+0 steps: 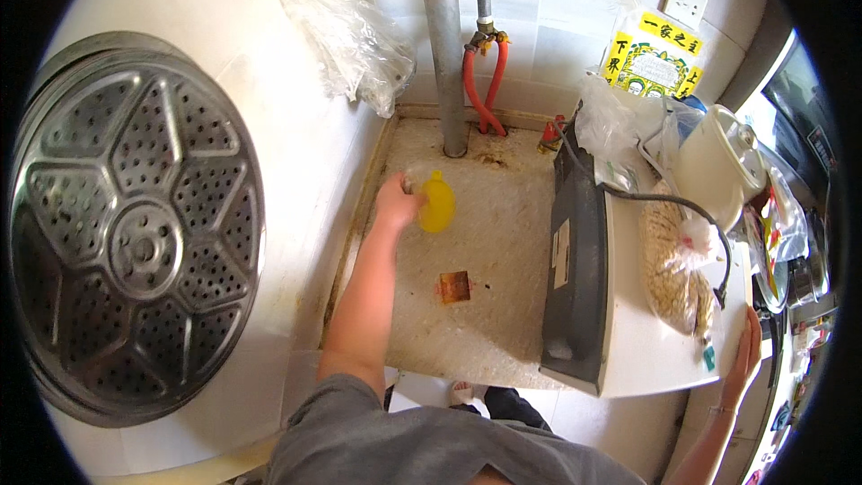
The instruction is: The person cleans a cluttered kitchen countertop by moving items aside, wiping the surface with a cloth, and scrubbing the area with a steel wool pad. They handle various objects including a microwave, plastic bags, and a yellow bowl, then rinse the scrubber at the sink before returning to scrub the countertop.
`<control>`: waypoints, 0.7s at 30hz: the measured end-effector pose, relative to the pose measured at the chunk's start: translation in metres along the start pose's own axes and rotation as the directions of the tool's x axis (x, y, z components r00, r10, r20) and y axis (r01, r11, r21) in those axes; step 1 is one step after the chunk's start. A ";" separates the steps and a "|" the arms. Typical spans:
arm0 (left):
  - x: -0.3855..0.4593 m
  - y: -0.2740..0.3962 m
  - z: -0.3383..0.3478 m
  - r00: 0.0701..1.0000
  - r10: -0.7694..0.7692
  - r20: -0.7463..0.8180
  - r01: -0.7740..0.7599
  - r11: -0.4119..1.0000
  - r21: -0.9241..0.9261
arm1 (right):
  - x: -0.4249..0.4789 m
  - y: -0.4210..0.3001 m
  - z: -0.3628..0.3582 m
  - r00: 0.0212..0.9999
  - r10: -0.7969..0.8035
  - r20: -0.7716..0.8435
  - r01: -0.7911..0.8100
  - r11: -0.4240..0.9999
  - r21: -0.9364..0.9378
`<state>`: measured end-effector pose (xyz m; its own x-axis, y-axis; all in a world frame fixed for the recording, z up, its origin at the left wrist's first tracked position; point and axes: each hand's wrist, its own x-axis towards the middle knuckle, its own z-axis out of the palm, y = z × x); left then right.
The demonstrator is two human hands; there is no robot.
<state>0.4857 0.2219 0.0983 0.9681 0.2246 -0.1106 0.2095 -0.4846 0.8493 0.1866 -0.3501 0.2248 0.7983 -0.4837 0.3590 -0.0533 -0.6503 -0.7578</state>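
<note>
My left hand [399,203] grips a yellow round plastic piece [437,205] with a small tab, perhaps a lid, above a speckled stone-like slab [502,242]. Something clear shows beside the fingers, too blurred to name. Below it on the slab lies a small brown-and-orange square [454,287]. My right hand [743,345] rests against the near right edge of a white-topped appliance [630,374] with a dark grey side, possibly a microwave oven. On its top, near that hand, lies a clear knotted bag of beige pieces [667,276].
A round perforated metal steamer tray [145,232] lies on the white surface at left, with a clear plastic bag [343,34] beyond. A grey pipe [442,54] and orange hoses [486,87] rise at the back. A black cable [673,201] and a cream lidded pot [714,165] sit on the appliance.
</note>
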 end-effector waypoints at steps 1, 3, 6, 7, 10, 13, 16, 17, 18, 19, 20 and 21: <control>-0.017 0.010 -0.009 0.993 -0.094 0.070 0.108 0.967 -0.230 | 0.001 0.001 -0.002 1.000 0.018 -0.009 -0.018 1.000 0.013; -0.047 0.013 -0.023 0.971 -0.155 0.184 0.234 0.781 -0.579 | 0.002 -0.006 -0.001 0.999 -0.044 0.003 0.044 0.999 -0.017; -0.077 0.006 -0.031 0.964 -0.095 0.247 0.263 0.468 -0.844 | 0.007 0.010 0.000 0.994 -0.102 0.023 0.102 0.995 0.020; -0.093 0.016 -0.033 0.965 -0.077 0.253 0.262 0.403 -0.877 | 0.006 0.013 -0.002 0.994 -0.109 0.027 0.108 0.994 0.023; -0.118 0.003 -0.041 0.944 0.047 0.327 0.299 0.298 -0.907 | 0.004 0.004 0.002 0.995 -0.097 0.024 0.096 0.995 0.035; -0.137 -0.004 -0.042 0.921 0.131 0.367 0.329 0.245 -0.912 | 0.007 0.021 -0.004 0.990 -0.138 0.001 0.138 0.990 0.005; -0.165 0.003 -0.038 0.922 0.138 0.362 0.327 0.226 -0.918 | 0.007 0.031 -0.004 0.991 -0.122 -0.050 0.125 0.990 0.062; -0.167 0.000 -0.042 0.909 0.191 0.370 0.311 0.282 -0.908 | 0.008 0.032 -0.004 0.995 -0.061 -0.079 0.060 0.998 -0.018; -0.181 0.010 -0.047 0.923 0.179 0.341 0.287 0.273 -0.918 | 0.004 0.008 0.001 0.996 -0.067 -0.056 0.062 0.993 -0.096; -0.194 0.028 -0.049 0.921 0.208 0.329 0.250 0.332 -0.910 | 0.000 0.003 0.002 0.992 -0.049 -0.119 0.045 0.998 -0.033; -0.212 0.058 -0.049 0.934 0.207 0.290 0.184 0.417 -0.890 | 0.000 -0.001 0.002 0.985 -0.113 -0.127 0.095 0.986 -0.140; -0.224 0.074 -0.054 0.919 0.251 0.302 0.154 0.477 -0.865 | -0.002 -0.008 0.001 0.978 -0.160 -0.130 0.133 0.972 -0.195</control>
<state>0.2773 0.1813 0.2141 0.9843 -0.1710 -0.0443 0.1305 0.5351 0.8347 0.1856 -0.3432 0.2297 0.7115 -0.4454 0.5435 -0.0623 -0.8104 -0.5826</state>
